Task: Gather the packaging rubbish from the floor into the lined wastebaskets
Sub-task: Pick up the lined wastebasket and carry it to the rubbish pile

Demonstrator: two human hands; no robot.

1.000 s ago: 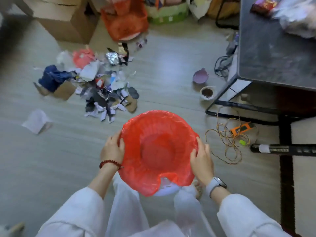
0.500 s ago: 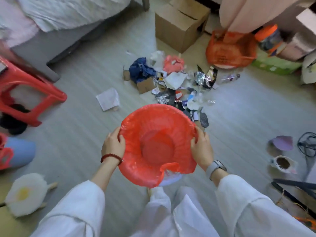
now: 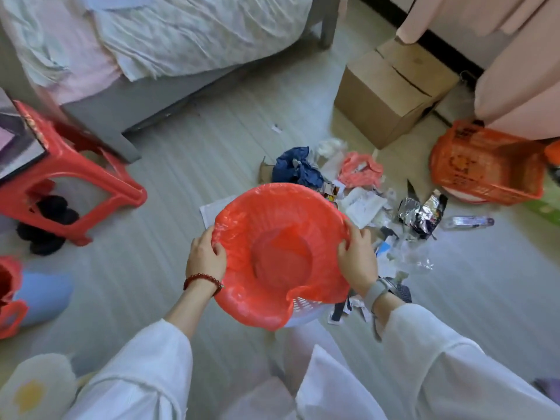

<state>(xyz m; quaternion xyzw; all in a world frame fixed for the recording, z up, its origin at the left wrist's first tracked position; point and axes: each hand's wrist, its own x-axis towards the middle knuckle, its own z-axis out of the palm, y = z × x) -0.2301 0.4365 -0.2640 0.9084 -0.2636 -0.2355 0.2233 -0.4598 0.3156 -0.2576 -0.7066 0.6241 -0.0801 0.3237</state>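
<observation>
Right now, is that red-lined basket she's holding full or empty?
Empty. The red liner of the wastebasket shows only bare plastic down to its bottom, and the rubbish lies on the floor.

A white wastebasket lined with a red bag, held above scattered packaging rubbish on the floor

Red-orange liner over white lattice wastebasket, the landmark. Left of it: red plastic stool; far left pale blue bin. Beyond it: navy blue wrapper, coral-pink bag, white paper. Right of it: silver foil packet, orange printed bag. Brown cardboard box beyond. Dark red bead bracelet, grey watch strap, white sleeves.
</observation>
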